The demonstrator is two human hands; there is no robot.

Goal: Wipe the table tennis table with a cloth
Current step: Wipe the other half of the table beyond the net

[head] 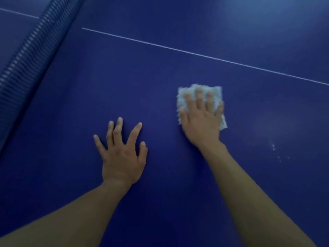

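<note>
Wiping goes best if you keep your right hand (201, 118) flat and spread on the cloth (199, 90), as it is now, so the whole pad presses evenly on the table (160, 72) instead of bunching under the fingertips. Work in long overlapping strokes, and carry the next ones toward the small pale specks (274, 148) near your right forearm, which look like they need cleaning. The cloth lies under your right palm and straight fingers, with its fluffy edge showing past the fingertips and a corner showing beside the little-finger side of the hand. It sits on your side of the white line (195, 54), well apart from the net (30, 47). Your left hand (122, 155) rests open, fingers splayed, on the bare surface beside it, holding nothing; lean on it for balance.
</note>
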